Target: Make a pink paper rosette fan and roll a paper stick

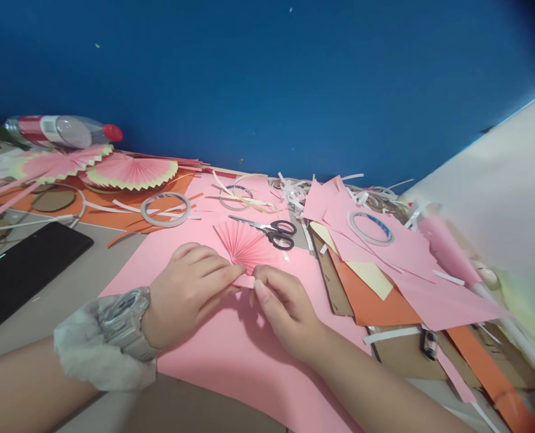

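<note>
A pleated pink paper fan is spread above my hands, over a large pink sheet. My left hand, with a grey watch on the wrist, holds the folded end of the pink paper between closed fingers. Close on its right, my right hand pinches the other side of that small folded pink strip with thumb and forefinger. Just beyond the fan lie scissors with black handles, their blades pointing left.
Tape rolls lie behind the hands. Finished fans and a plastic bottle are at the back left, a black phone at left. Pink sheets, orange paper and cardboard are piled at right.
</note>
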The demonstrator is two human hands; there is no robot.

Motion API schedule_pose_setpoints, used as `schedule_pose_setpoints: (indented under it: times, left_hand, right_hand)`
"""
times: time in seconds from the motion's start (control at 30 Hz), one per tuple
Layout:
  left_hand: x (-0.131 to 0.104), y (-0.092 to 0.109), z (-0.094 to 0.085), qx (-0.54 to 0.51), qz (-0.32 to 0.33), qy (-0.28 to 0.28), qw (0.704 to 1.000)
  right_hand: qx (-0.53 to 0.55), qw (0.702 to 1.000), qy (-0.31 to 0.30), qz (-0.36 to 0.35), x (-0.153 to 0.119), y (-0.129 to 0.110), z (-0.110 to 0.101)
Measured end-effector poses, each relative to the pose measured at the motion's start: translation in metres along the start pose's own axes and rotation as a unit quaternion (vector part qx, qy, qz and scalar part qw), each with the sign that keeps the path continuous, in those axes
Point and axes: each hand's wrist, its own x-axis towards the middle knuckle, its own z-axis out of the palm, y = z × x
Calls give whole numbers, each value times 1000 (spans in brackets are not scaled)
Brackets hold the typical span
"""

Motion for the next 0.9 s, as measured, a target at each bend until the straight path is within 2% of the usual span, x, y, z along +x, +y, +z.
schedule_pose_setpoints:
  times: [0.17, 0.4, 0.53, 0.77, 0.9]
  left_hand:
    - [-2, -2, 0, 61, 34, 32, 997]
    - [-1, -2, 1, 125, 39, 37, 991]
    - [0, -2, 0, 129, 38, 34, 990]
    - [-1, -5, 2, 125, 34, 23, 991]
    - [-1, -4, 2, 121, 33, 25, 992]
  right_hand:
    - [-26, 1000, 4, 6, 0, 1, 0]
    - [-87, 996, 20, 20, 1, 1, 1]
    - [-107, 993, 11, 42, 1, 1, 1]
    - [-89, 996, 18, 5, 1, 2, 0]
    - [-98, 995, 14, 15, 1, 2, 1]
